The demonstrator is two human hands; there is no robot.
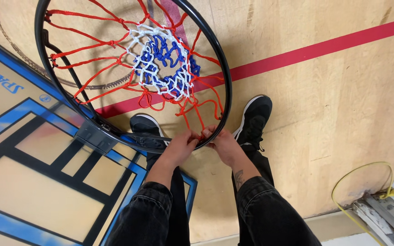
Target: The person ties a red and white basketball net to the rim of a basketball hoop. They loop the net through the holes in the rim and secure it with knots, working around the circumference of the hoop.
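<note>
So both hands are right up against the near edge of the black hoop rim point(226, 91), which sits close in front of the person, backboard point(33, 182) lying off to the left and the wooden gym floor point(334, 105) below. The left hand point(178, 148) and right hand point(224, 146) meet at one spot on the rim, where a red loop of the net point(160, 64) comes down to it. Fingers point(191, 136) on both sides look pinched on that red cord, thumbs and fingertips bunched tight, probably because a thin cord at a small hook takes both hands to manage. The rest of the net, red outside, white and blue in the middle, hangs slack inside the ring. Black sneakers point(254, 118) are planted either side of the rim's edge, which looks like a bracing stance. A yellow cable point(343, 182) loops at bottom right.
</note>
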